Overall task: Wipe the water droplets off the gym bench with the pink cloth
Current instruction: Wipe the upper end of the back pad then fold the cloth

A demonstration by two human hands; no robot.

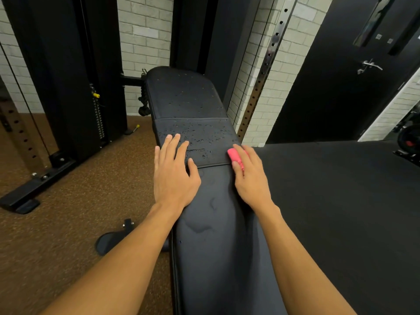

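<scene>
right hand clamping pink cloth | left hand fingers lying apart on surface | risk: bunched cloth smearing droplets

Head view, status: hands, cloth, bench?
Left hand open, flat on bench, covering part of the wet patch. Right hand grips cloth at bench's right edge. Droplets on middle and far pads, unwiped.

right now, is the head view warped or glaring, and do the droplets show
Head view: wide-angle distortion bows the perforated steel upright; dim light, soft sheen on the black padded gym bench; water droplets glint clearly by the left hand; pink cloth in the right hand is sharp.
</scene>
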